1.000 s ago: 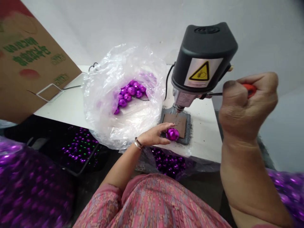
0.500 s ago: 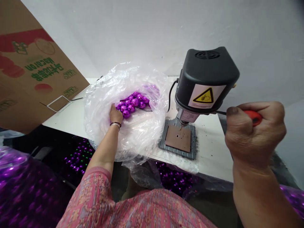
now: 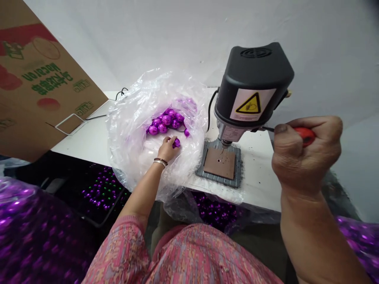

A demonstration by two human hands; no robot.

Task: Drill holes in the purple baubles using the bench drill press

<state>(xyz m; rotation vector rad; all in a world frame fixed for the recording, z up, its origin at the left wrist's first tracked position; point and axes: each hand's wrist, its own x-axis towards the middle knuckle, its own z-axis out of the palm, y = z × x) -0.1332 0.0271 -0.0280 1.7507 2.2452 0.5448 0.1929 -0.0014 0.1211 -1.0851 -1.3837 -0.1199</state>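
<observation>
My left hand (image 3: 167,149) is closed around a shiny purple ball (image 3: 176,142) inside the mouth of a clear plastic bag (image 3: 130,130). Behind it in the bag lies a heap of similar purple balls (image 3: 166,120). My right hand (image 3: 304,154) grips the lever handle (image 3: 305,136), which has a red end, on the side of a small black drill press (image 3: 254,86). Under the press's chuck (image 3: 226,143) a brown square plate (image 3: 219,162) with a small hole rests on the grey base (image 3: 238,173).
An open cardboard box (image 3: 44,86) stands at the left. A filled bag of purple balls (image 3: 26,232) bulges at lower left, with more purple pieces (image 3: 219,211) below the table edge. Dark crumbs lie around the press base on the white table (image 3: 260,177). A wall rises behind.
My left hand has moved right and towards me from the heap, now with one purple ball in its fingers. My right hand stays on the lever. The view has shifted slightly.
</observation>
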